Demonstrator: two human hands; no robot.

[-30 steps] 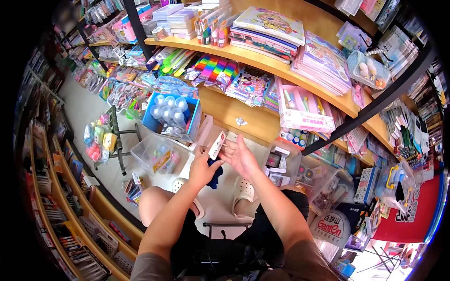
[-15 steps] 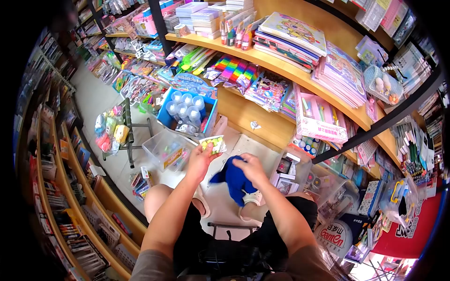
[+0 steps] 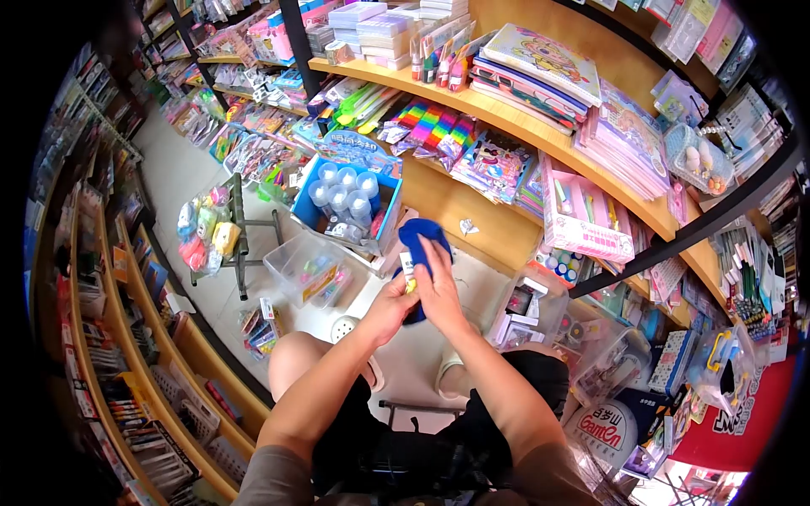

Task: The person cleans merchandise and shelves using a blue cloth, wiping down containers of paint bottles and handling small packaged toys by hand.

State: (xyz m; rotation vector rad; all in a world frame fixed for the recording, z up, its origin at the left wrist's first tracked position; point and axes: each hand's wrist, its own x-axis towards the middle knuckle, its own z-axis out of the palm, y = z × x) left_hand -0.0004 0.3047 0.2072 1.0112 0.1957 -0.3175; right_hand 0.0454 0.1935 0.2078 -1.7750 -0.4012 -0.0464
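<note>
My left hand (image 3: 391, 309) is closed on a small white and yellow packet (image 3: 409, 271), held upright above the floor between my knees. Against the packet's other side, my right hand (image 3: 437, 285) presses a dark blue cloth (image 3: 419, 239) with its fingers over it. Part of the cloth hangs below and behind my hands. The two hands nearly touch, and they cover the lower part of the packet.
A blue box of clear-lidded tubes (image 3: 386, 221) and a clear plastic bin (image 3: 285, 268) stand ahead to the left. Clear bins of boxed items (image 3: 530, 305) are at right. Wooden shelves (image 3: 498, 106) hold books and stationery; another shelf (image 3: 194, 371) runs along the left.
The blue cloth has come up from between my knees to the packet, and my right hand has moved up and left with it. The packet has turned from lying flat to upright.
</note>
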